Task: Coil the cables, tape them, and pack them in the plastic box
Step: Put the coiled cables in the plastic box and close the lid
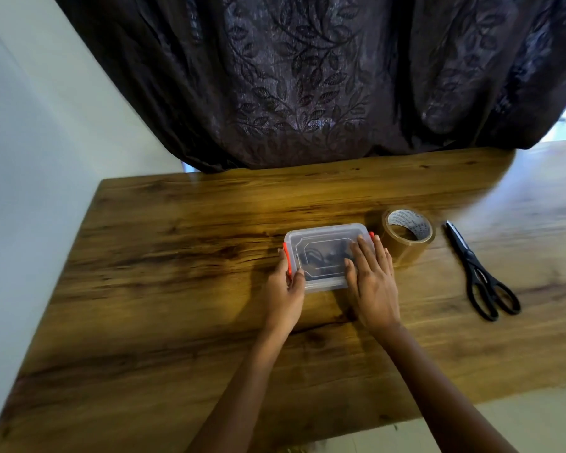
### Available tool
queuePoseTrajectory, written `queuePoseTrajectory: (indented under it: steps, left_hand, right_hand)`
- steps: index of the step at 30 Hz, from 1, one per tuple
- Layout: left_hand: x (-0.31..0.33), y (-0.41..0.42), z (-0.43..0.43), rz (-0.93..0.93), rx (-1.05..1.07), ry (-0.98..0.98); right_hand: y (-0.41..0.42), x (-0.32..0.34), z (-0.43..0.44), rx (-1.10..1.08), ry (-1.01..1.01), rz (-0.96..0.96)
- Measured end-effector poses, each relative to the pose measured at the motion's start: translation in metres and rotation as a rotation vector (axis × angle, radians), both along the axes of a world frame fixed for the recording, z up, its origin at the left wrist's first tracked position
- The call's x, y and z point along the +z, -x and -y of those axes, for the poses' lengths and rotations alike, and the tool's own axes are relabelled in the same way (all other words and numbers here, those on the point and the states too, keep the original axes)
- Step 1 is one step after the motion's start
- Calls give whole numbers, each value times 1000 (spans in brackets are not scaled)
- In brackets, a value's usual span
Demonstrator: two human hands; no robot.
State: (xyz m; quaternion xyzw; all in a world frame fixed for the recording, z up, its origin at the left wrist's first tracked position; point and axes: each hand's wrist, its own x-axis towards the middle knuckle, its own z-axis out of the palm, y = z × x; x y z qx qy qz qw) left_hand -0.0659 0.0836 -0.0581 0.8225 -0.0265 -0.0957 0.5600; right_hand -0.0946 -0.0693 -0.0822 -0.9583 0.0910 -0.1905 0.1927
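Note:
A small clear plastic box (321, 238) with its lid on and orange clips at both ends sits in the middle of the wooden table (177, 289). Dark coiled cables (321, 258) show dimly through the lid. My left hand (286, 295) grips the box's left end, thumb on the lid and fingers by the orange clip. My right hand (371, 282) lies flat on the right part of the lid, fingers spread and pressing down.
A roll of brown packing tape (407, 237) stands just right of the box, close to my right hand. Black scissors (481, 273) lie further right. A dark patterned curtain (307, 76) hangs behind the table's far edge. A white wall is at left.

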Motion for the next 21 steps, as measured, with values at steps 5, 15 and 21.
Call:
queuePoseTrajectory:
  steps: [5,15,21]
  left_hand:
    - [9,4,0,-60,-1,22]
    - [34,19,-3,-8,-10,136]
    - [63,28,22,63,-59,189]
  right_hand:
    - [3,9,0,-51,-260,-16]
    - [16,35,10,-117,-989,107]
    - [33,65,40,-110,-1096,208]
